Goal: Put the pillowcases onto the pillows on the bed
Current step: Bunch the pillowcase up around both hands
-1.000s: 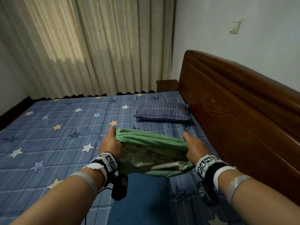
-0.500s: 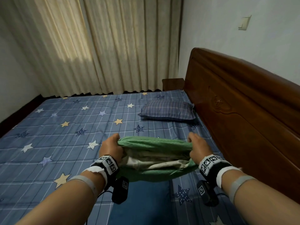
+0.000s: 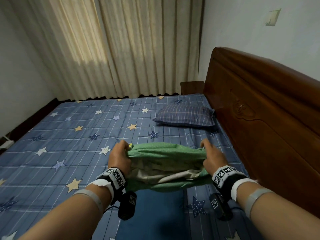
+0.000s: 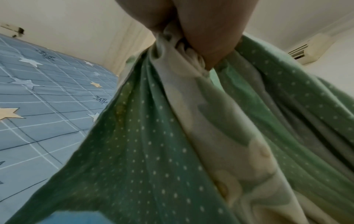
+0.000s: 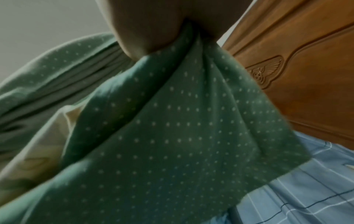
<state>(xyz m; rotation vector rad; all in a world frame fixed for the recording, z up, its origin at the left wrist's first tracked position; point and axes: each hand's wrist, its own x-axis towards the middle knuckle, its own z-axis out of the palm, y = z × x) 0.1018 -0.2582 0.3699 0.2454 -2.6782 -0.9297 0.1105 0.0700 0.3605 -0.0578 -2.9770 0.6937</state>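
- Nearest, a plain dark blue cloth (image 3: 152, 217) lies flat on the bed just under the hands; it may be another pillowcase, but I cannot tell.
- The left hand (image 3: 119, 157) has its fingers curled tight round the left end of the green dotted pillowcase (image 3: 166, 151), bunching green cloth together with the pale pillow (image 3: 166, 175) inside it.
- The right hand (image 3: 213, 158) grips the right end the same way, so the bundle hangs between the two hands, clear of the star-patterned sheet (image 3: 72, 135).
- Its long axis runs left to right, and the open mouth faces the person with pillow still showing, so the case seems only partly on; the next pull probably comes toward the near side.
- Farther off, a checked blue pillow (image 3: 185, 116) lies by the wooden headboard (image 3: 259, 118), nearer the right hand.
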